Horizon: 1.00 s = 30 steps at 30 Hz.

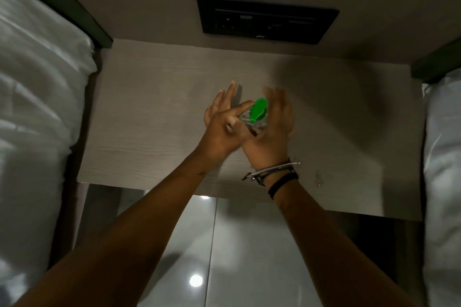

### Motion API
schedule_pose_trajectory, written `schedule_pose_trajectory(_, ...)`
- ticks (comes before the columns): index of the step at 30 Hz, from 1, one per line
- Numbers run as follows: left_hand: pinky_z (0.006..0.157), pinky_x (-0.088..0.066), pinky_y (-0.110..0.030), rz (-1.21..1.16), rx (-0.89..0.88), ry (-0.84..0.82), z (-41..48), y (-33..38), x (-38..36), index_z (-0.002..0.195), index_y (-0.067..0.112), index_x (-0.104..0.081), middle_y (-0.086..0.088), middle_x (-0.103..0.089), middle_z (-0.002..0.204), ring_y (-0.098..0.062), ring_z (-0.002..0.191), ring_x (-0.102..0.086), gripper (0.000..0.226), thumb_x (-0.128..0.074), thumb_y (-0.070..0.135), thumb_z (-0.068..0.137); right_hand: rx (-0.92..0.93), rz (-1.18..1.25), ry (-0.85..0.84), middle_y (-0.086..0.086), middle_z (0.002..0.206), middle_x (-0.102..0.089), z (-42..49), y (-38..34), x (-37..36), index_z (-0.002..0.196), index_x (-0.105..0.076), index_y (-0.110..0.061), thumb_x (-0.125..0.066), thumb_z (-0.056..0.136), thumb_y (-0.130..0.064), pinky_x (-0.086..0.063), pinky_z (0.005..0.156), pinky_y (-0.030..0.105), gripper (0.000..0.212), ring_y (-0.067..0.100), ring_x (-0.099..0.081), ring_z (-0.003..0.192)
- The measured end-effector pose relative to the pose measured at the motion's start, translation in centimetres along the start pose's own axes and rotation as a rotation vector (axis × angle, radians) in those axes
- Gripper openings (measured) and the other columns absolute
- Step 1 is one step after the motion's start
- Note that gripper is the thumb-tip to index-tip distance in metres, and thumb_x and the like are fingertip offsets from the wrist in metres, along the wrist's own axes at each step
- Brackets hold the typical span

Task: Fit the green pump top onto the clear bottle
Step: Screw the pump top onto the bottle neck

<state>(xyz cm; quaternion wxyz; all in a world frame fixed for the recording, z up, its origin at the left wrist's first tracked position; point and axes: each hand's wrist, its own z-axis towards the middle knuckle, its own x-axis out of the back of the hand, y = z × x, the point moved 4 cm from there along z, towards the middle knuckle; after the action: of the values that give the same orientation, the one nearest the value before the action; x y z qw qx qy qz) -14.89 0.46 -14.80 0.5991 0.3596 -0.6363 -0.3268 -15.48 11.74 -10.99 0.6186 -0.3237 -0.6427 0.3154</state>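
Note:
A green pump top [258, 110] sits on the mouth of a clear bottle [254, 124], seen from above over the middle of the light wooden bedside table [139, 117]. My left hand [222, 122] is on the bottle's left side, thumb and a finger against it, the other fingers spread out. My right hand [273, 127] cups the bottle from the right and below, fingers blurred. Most of the bottle's body is hidden between my palms.
Beds with white sheets flank the table, one on the left [37, 107] and one on the right [444, 157]. A black socket panel [267, 20] is on the wall behind. A small wet mark [318, 179] lies near the table's front edge. Glossy floor tiles [237, 257] lie below.

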Motion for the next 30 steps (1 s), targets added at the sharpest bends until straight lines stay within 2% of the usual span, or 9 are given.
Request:
schedule_pose_trajectory(3,0.115,-0.002,-0.057,-0.028,0.002,-0.035,0.2,0.3,0.3,0.125,0.037,-0.047,-0.008,-0.015,0.159,-0.031,0.147,-0.004,0.062,-0.075,0.04,0.07,0.137,-0.006,-0.064,0.012,0.151,-0.033,1.1,0.2,1.0,0.11,-0.062,-0.018,-0.071,0.075,-0.017,-0.019,0.111,0.06,0.036,0.032,-0.02,0.142)
schedule_pose_trajectory(5,0.115,-0.003,-0.058,-0.009,0.024,-0.054,0.5,0.3,0.3,0.127,0.033,-0.052,-0.008,-0.015,0.16,-0.03,0.147,-0.003,0.062,-0.08,0.032,0.072,0.179,-0.049,-0.056,0.012,0.147,-0.041,1.7,0.2,1.5,0.096,-0.067,-0.016,-0.068,0.073,-0.021,-0.023,0.108,0.062,0.024,0.033,-0.024,0.141)
schedule_pose_trajectory(8,0.115,-0.004,-0.059,-0.037,0.035,-0.038,0.7,0.1,0.3,0.115,0.024,-0.063,-0.009,-0.017,0.159,-0.028,0.147,-0.004,0.048,-0.082,0.021,0.071,0.186,-0.15,0.053,0.009,0.131,-0.056,1.8,0.0,2.0,0.089,-0.069,-0.016,-0.076,0.067,-0.035,-0.031,0.106,0.057,0.03,0.03,-0.04,0.131)
schedule_pose_trajectory(11,0.116,-0.005,-0.055,-0.031,0.003,-0.051,0.4,0.2,0.0,0.111,0.036,-0.058,-0.007,-0.019,0.158,-0.02,0.143,-0.003,0.05,-0.082,0.021,0.07,0.058,-0.169,0.114,0.008,0.115,-0.056,1.7,-0.2,2.0,0.07,-0.053,-0.023,-0.079,0.055,-0.035,-0.038,0.094,0.055,0.033,0.028,-0.047,0.116)
schedule_pose_trajectory(14,0.115,-0.01,-0.059,-0.035,0.044,-0.021,0.7,-0.1,0.3,0.127,0.03,-0.048,-0.002,-0.021,0.156,-0.018,0.14,-0.006,0.061,-0.075,0.038,0.073,0.056,-0.118,0.01,0.007,0.13,-0.048,1.9,-0.1,1.5,0.084,-0.06,-0.026,-0.076,0.057,-0.048,-0.032,0.104,0.05,0.038,0.027,-0.038,0.127)
schedule_pose_trajectory(16,0.115,-0.011,-0.061,-0.034,0.064,-0.02,1.2,-0.5,0.6,0.126,0.019,-0.056,-0.001,-0.02,0.156,-0.02,0.141,-0.006,0.063,-0.066,0.049,0.071,0.077,-0.102,-0.092,0.007,0.139,-0.045,2.1,0.2,1.4,0.101,-0.064,-0.023,-0.074,0.064,-0.05,-0.026,0.109,0.05,0.047,0.027,-0.031,0.134)
schedule_pose_trajectory(20,0.115,-0.006,-0.059,-0.013,0.017,-0.05,1.2,-1.1,0.2,0.115,0.028,-0.063,0.008,-0.014,0.154,-0.016,0.141,-0.002,0.049,-0.082,0.027,0.069,0.115,-0.094,-0.078,0.0,0.136,-0.051,2.5,0.6,2.0,0.093,-0.068,-0.022,-0.075,0.07,-0.042,-0.027,0.107,0.056,0.031,0.025,-0.028,0.136)
schedule_pose_trajectory(26,0.115,-0.006,-0.06,-0.015,-0.012,-0.038,1.2,-1.0,0.3,0.103,0.043,-0.058,0.008,-0.015,0.154,-0.017,0.142,-0.003,0.039,-0.078,0.034,0.071,0.07,0.023,0.003,0.002,0.123,-0.058,2.0,0.0,2.2,0.089,-0.07,-0.022,-0.079,0.065,-0.036,-0.031,0.103,0.058,0.03,0.029,-0.035,0.132)
schedule_pose_trajectory(30,0.116,-0.011,-0.059,-0.059,0.04,-0.009,1.2,-0.7,0.5,0.103,0.05,-0.061,-0.003,-0.021,0.158,-0.024,0.146,-0.008,0.034,-0.064,0.054,0.069,0.107,-0.258,-0.038,0.013,0.142,-0.042,1.7,-0.2,3.3,0.122,-0.057,-0.019,-0.063,0.066,-0.067,-0.033,0.104,0.058,0.074,0.033,-0.032,0.134)
